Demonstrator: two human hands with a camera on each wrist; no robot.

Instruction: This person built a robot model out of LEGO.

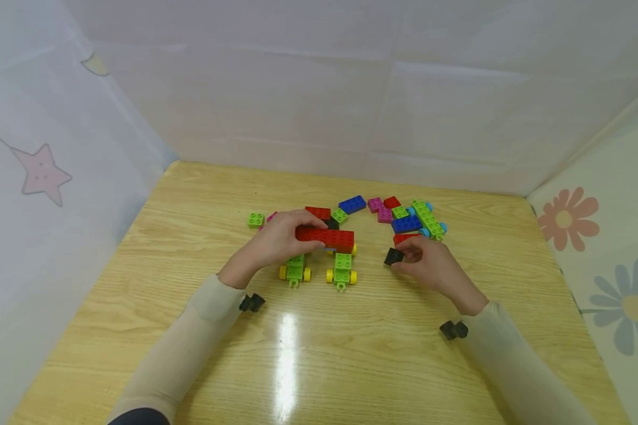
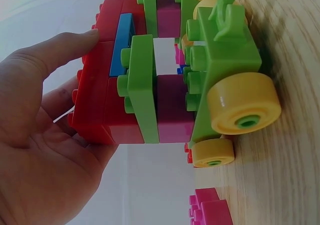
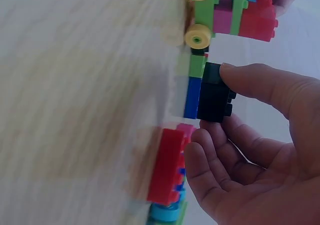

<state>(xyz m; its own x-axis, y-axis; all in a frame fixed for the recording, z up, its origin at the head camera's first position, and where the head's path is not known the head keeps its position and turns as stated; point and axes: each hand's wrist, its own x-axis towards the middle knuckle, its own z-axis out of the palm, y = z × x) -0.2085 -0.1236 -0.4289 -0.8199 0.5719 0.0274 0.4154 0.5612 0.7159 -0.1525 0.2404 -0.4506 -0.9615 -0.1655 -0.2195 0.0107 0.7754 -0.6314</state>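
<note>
In the head view my left hand (image 1: 279,239) grips the red top layer of a block vehicle (image 1: 341,241). Its thumb lies on the studs and its fingers reach the far side. Two green wheeled bases (image 1: 342,270) with yellow wheels carry purple, green and red bricks (image 2: 115,60). To the right, my right hand (image 1: 430,262) pinches a black brick (image 3: 215,92) between thumb and fingers, above the table and apart from the vehicle. Just behind that hand a loose red brick (image 3: 166,166) lies on the table.
A blue brick (image 1: 352,204) lies at the back, with pink bricks (image 1: 375,205) to its right. Further right is a green wheeled base (image 1: 427,219) with blue wheels, beside a blue brick (image 1: 406,224). A green brick (image 1: 256,221) lies left of the vehicle.
</note>
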